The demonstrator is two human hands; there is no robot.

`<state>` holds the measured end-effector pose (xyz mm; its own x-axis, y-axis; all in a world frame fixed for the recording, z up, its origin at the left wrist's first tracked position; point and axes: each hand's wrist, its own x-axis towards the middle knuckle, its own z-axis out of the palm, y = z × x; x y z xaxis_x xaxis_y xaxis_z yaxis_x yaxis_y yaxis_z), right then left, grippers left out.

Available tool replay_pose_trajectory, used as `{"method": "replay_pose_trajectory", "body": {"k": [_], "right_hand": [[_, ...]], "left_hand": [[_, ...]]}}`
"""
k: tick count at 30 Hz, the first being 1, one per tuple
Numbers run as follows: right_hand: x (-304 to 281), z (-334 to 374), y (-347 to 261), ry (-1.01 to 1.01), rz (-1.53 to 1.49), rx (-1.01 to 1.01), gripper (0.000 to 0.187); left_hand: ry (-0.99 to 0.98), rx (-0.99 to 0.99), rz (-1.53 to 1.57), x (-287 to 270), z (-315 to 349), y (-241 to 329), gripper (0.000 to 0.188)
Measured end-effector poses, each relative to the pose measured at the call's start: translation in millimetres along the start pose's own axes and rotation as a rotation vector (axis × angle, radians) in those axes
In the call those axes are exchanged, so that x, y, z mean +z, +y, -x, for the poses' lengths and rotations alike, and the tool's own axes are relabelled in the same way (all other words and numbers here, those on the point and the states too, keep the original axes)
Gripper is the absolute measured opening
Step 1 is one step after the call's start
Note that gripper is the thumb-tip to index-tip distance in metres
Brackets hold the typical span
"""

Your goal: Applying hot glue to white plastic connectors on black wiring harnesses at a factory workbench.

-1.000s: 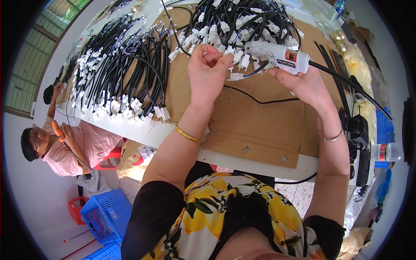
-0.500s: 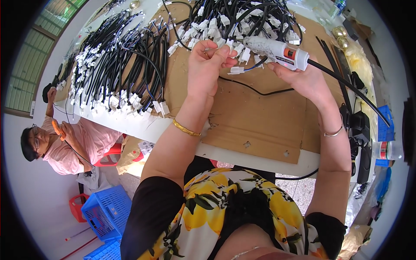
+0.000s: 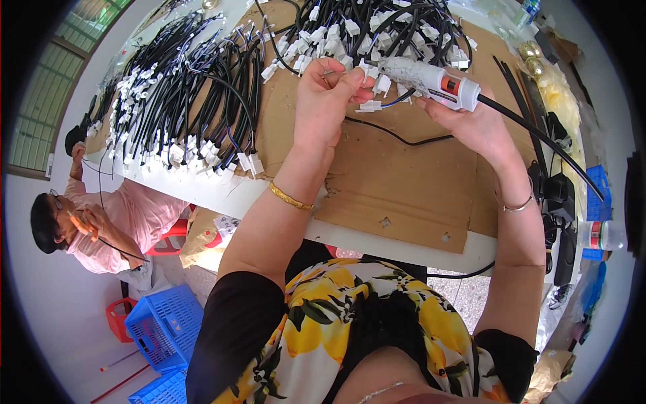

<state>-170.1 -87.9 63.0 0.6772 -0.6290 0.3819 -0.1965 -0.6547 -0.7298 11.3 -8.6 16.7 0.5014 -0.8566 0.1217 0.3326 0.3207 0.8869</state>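
White connector between both hands

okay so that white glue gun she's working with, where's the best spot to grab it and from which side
Probably the white barrel of the glue gun, behind the nozzle, from its underside on the person's right. The right hand holds it there now. The tip faces the left hand, and the black cord trails off the rear.

Left hand covers the wire end it pinches, so grip detail's unclear. White tool: nozzle tip lost among connectors. Far cable bundles cut off at top edge.
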Motion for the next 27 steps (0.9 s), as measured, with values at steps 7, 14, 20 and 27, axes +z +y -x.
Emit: {"method": "replay_pose_trajectory", "body": {"k": [7,14,20,27], "right_hand": [[0,0,1,0.003,0.023,0.019,0.026],[-4,-1,-7,-0.075,0.045,0.155,0.026],[-7,-2,-8,-0.072,0.031,0.147,0.028],[-8,-2,-5,-0.064,-0.013,0.125,0.028]], "left_hand": [[-0.019,0.004,-0.005,0,-1,-2,0.02],[-0.015,-0.002,-0.006,0,1,-1,0.019],[-0.026,0.007,-0.008,0,0,-2,0.019],[-0.029,0.015,0.016,-1,-2,-4,0.017]]}}
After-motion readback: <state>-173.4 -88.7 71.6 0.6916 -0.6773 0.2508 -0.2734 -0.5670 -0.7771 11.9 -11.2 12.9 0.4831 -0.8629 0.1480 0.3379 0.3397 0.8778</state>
